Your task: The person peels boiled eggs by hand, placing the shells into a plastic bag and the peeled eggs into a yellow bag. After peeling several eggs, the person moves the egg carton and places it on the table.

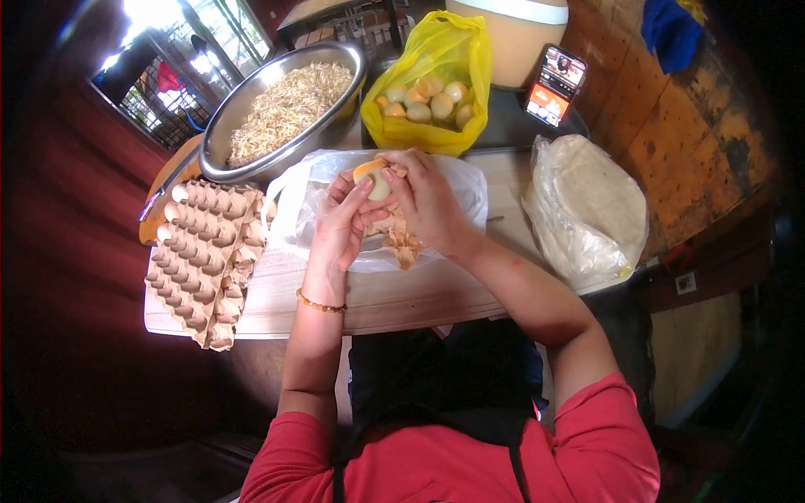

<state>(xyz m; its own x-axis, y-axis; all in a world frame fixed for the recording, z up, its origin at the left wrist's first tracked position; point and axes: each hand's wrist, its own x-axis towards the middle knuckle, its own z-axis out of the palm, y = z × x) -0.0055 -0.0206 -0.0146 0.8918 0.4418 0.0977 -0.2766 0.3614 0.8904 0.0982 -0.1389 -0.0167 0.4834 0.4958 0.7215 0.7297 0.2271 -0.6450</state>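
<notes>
An egg [379,186], pale below with an orange patch on top, is held between both hands above a white plastic bag [464,189]. My left hand [342,210] grips it from the left, with fingers curled round its lower side. On the right, my right hand [423,197] has its fingers closed against the egg and some tan, flaky pieces. More crumpled tan pieces [404,243] lie just beneath my hands on the bag. Behind them, an open yellow bag [475,75] holds several pale and orange eggs [441,105].
Stacked egg cartons [197,260] with a few white eggs sit at the left. A metal bowl [216,172] of thin pale strands stands behind them. At the right are a clear bag of pale contents [587,210], an upright phone [553,84] and a large tan container [511,46].
</notes>
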